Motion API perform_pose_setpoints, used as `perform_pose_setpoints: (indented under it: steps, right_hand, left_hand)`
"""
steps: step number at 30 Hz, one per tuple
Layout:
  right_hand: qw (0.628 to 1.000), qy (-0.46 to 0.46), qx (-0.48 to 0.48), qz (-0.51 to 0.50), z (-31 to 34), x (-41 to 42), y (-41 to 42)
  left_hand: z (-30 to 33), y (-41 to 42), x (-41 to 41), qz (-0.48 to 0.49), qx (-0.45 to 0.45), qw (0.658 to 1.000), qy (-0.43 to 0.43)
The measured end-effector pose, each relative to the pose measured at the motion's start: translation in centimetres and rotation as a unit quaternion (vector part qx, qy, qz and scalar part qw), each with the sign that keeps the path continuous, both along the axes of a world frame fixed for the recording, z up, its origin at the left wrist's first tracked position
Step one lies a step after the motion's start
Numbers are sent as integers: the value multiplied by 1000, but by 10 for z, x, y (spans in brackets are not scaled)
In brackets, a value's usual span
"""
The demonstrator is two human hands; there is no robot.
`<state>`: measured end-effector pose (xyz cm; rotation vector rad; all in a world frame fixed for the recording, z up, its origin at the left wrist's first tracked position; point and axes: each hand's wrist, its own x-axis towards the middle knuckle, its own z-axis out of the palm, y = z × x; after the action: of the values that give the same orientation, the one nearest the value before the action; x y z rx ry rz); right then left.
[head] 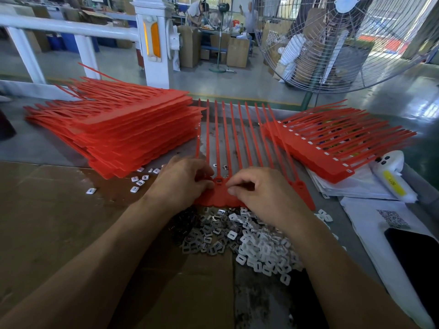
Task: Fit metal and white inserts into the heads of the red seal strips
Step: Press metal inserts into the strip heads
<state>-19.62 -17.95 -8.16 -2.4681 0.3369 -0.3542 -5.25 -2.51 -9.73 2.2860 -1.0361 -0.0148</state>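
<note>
A comb of red seal strips lies in front of me, tails fanning away toward the table's far edge. My left hand rests with curled fingers on the heads at its left end. My right hand pinches at a head just right of the middle; what its fingertips hold is hidden. Below the comb lie a pile of grey metal inserts and a pile of white inserts. A few assembled white-and-metal inserts are scattered to the left.
A tall stack of red strip combs stands at the back left. A smaller stack with white inserts fitted lies at the right, over white bags. A white bottle, a phone and papers occupy the right edge. Cardboard covers the left.
</note>
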Motion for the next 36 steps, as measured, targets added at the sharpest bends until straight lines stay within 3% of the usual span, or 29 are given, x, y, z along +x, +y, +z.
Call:
perform_pose_setpoints:
  steps: [7,13,30,36]
  right_hand:
    - [992,66,1,109,8,-8,11]
    - [988,77,-64,117,7,-5,19]
    - [983,36,-125,128,2,-3,28]
    - [998,-13,23,57,2,-6,22]
  left_hand:
    - [-2,0,0,-2,0,1000,-10]
    - [-3,-1,2,1,4,1000,-9]
    - [-4,0,3,-13,4,1000,-11]
    - [-3,0,3,-11,5,1000,-5]
